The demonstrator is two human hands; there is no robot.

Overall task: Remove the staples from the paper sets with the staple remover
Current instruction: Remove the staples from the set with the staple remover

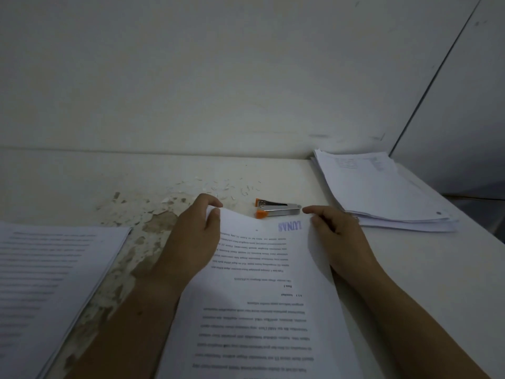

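Note:
A printed paper set (262,296) with upside-down text and a purple stamp lies in front of me, its far edge lifted and bowed. My left hand (195,236) pinches its far left corner between thumb and fingers. On the far right corner, my right hand (332,233) grips the edge with curled fingers. Just beyond the paper, between my hands, a small metal staple remover (277,208) with orange tips lies on the table. No staple is visible on the held set.
A stack of papers (382,190) sits at the right on the white table (410,269), near its edge. Another paper stack (46,283) lies at the left. Peeled paint patches and small scraps (218,187) litter the tabletop by the wall.

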